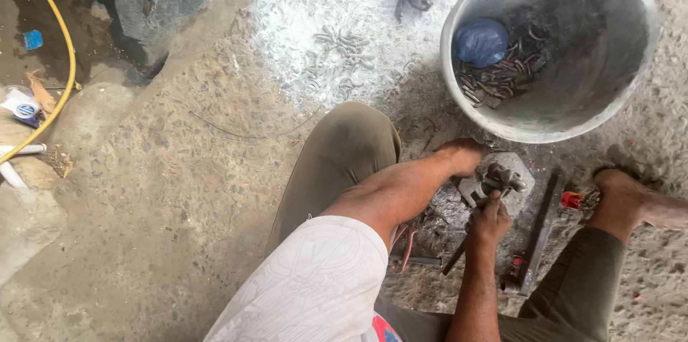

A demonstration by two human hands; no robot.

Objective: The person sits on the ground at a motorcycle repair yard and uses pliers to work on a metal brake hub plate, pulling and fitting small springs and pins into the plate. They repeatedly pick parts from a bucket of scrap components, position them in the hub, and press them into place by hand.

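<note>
Head view: right hand (489, 222) fisted around dark tool handle (454, 259); left hidden.

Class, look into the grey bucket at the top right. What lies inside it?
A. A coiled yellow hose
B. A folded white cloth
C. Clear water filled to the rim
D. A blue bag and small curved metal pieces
D: inside the bucket a blue bag lies beside a heap of small curved metal pieces.

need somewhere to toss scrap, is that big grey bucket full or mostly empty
Mostly empty: the grey bucket stands upright, holding only a blue bag and some small curved metal pieces on its bottom.
</note>
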